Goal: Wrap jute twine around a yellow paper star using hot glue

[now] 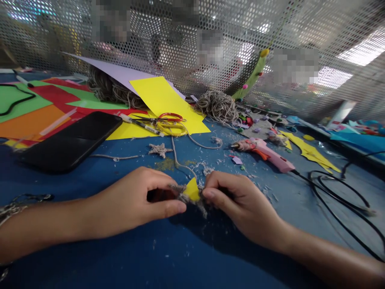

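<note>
Between my two hands is a small yellow paper piece, partly wrapped in grey twine (192, 189), with pointed arms like a star. My left hand (153, 194) pinches its left arm between thumb and fingers. At the other side, my right hand (233, 192) has thumb and forefinger closed on its right part. A strand of grey twine (175, 154) runs from the piece back toward the scissors (164, 120). Just beyond my left hand lies a star wrapped in grey twine (160, 150). My fingertips hide the ends of the held piece.
A pink glue gun (267, 152) with a black cord (319, 190) lies at right. A black phone (75, 140), a marker (144, 125) and coloured paper (27, 120) are at left. Behind stand twine bundles (218, 106), yellow paper (171, 102) and a perforated metal screen (168, 52).
</note>
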The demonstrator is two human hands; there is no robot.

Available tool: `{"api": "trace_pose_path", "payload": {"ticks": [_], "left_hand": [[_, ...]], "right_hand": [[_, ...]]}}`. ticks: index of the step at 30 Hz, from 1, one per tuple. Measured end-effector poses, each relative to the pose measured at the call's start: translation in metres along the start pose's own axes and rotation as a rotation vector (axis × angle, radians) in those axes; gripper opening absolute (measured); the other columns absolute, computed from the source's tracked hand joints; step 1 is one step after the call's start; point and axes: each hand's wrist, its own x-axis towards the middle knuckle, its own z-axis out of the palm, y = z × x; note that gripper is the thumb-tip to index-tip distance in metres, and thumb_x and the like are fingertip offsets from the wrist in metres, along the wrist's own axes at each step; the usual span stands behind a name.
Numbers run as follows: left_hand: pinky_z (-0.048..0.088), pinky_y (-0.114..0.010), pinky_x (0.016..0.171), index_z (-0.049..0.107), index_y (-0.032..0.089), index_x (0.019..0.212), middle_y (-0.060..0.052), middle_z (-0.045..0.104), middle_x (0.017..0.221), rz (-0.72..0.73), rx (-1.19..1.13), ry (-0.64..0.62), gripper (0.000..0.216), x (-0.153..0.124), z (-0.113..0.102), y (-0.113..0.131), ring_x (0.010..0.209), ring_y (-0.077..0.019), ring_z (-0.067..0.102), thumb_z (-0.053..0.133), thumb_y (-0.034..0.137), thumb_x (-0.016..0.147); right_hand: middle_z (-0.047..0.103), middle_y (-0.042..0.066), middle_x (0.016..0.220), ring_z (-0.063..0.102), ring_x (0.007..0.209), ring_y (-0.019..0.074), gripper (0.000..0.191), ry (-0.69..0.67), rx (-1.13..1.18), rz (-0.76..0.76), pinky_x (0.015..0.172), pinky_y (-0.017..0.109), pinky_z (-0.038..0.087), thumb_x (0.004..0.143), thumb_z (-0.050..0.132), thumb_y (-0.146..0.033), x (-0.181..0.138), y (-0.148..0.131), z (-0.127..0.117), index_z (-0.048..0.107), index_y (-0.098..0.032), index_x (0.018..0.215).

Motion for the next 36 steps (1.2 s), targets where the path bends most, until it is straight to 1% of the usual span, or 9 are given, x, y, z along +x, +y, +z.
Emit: {"api": "trace_pose_path", "payload": {"ticks": [2, 6, 9, 12, 15, 21, 25, 32, 36], "left_hand": [[0.038, -0.019, 0.055, 0.061, 0.016, 0.074, 0.001, 0.055, 0.066, -0.002, 0.009, -0.001, 0.029, 0.000, 0.001, 0.000, 0.060, -0.0103, 0.052, 0.045, 0.038, 0.083], [0.039, -0.016, 0.051, 0.061, 0.015, 0.069, 0.003, 0.055, 0.061, -0.062, -0.065, 0.049, 0.025, 0.000, 0.002, 0.002, 0.056, -0.0083, 0.051, 0.048, 0.032, 0.081], [0.038, -0.014, 0.049, 0.062, 0.017, 0.070, 0.004, 0.055, 0.060, -0.051, -0.121, 0.101, 0.023, 0.000, 0.002, 0.001, 0.054, -0.0071, 0.051, 0.048, 0.032, 0.081], [0.038, -0.013, 0.048, 0.062, 0.018, 0.069, 0.005, 0.055, 0.058, -0.033, -0.123, 0.132, 0.022, 0.000, 0.003, -0.002, 0.054, -0.0071, 0.050, 0.049, 0.033, 0.080], [0.036, -0.013, 0.046, 0.062, 0.019, 0.069, 0.005, 0.053, 0.056, -0.028, -0.126, 0.150, 0.022, 0.001, 0.004, -0.003, 0.052, -0.0066, 0.047, 0.050, 0.033, 0.080], [0.035, -0.013, 0.045, 0.059, 0.017, 0.068, 0.006, 0.054, 0.055, -0.039, -0.148, 0.185, 0.024, 0.000, 0.006, -0.001, 0.049, -0.0056, 0.046, 0.049, 0.035, 0.080], [0.035, -0.014, 0.046, 0.059, 0.017, 0.069, 0.005, 0.054, 0.056, -0.052, -0.140, 0.192, 0.026, 0.000, 0.005, 0.000, 0.050, -0.0062, 0.047, 0.049, 0.038, 0.080], [0.032, -0.014, 0.042, 0.057, 0.016, 0.069, 0.005, 0.050, 0.057, -0.046, -0.144, 0.198, 0.029, -0.001, 0.004, 0.001, 0.049, -0.0061, 0.043, 0.044, 0.038, 0.082], [0.031, -0.015, 0.042, 0.053, 0.016, 0.072, 0.006, 0.044, 0.058, -0.057, -0.248, 0.193, 0.026, -0.002, 0.003, -0.001, 0.046, -0.0049, 0.039, 0.042, 0.037, 0.083]], "right_hand": [[0.044, -0.005, 0.053, 0.039, 0.049, 0.0038, 0.027, 0.002, 0.009, -0.002, 0.048, 0.016, 0.031, 0.083, 0.044, -0.026, -0.001, -0.001, 0.000, 0.043, -0.016, 0.058], [0.044, -0.004, 0.054, 0.038, 0.050, 0.0047, 0.030, -0.008, 0.063, 0.018, 0.048, 0.017, 0.032, 0.086, 0.038, -0.030, -0.002, -0.003, -0.001, 0.043, -0.016, 0.060], [0.045, -0.003, 0.057, 0.039, 0.052, 0.0059, 0.034, -0.107, 0.105, 0.023, 0.048, 0.018, 0.032, 0.088, 0.030, -0.035, -0.004, -0.003, -0.004, 0.047, -0.016, 0.066], [0.043, -0.003, 0.056, 0.037, 0.052, 0.0057, 0.030, -0.183, 0.097, 0.024, 0.048, 0.018, 0.030, 0.085, 0.037, -0.035, -0.004, -0.003, -0.005, 0.049, -0.015, 0.066], [0.044, -0.004, 0.055, 0.038, 0.051, 0.0046, 0.027, -0.183, 0.100, 0.040, 0.048, 0.017, 0.031, 0.085, 0.039, -0.029, -0.003, -0.003, -0.004, 0.051, -0.015, 0.065], [0.045, -0.004, 0.055, 0.038, 0.050, 0.0050, 0.024, -0.232, 0.166, 0.139, 0.046, 0.017, 0.030, 0.082, 0.045, -0.033, -0.003, -0.002, -0.003, 0.055, -0.015, 0.071], [0.044, -0.005, 0.052, 0.037, 0.048, 0.0034, 0.024, -0.274, 0.193, 0.121, 0.045, 0.016, 0.029, 0.084, 0.043, -0.030, -0.002, -0.002, -0.005, 0.056, -0.014, 0.070], [0.046, -0.005, 0.049, 0.041, 0.048, 0.0029, 0.025, -0.254, 0.161, 0.052, 0.049, 0.015, 0.033, 0.084, 0.042, -0.028, -0.003, -0.004, -0.010, 0.057, -0.014, 0.070], [0.046, -0.004, 0.051, 0.041, 0.047, 0.0031, 0.023, -0.245, 0.175, 0.066, 0.046, 0.015, 0.033, 0.083, 0.043, -0.027, -0.003, -0.004, -0.011, 0.057, -0.013, 0.072]]}}
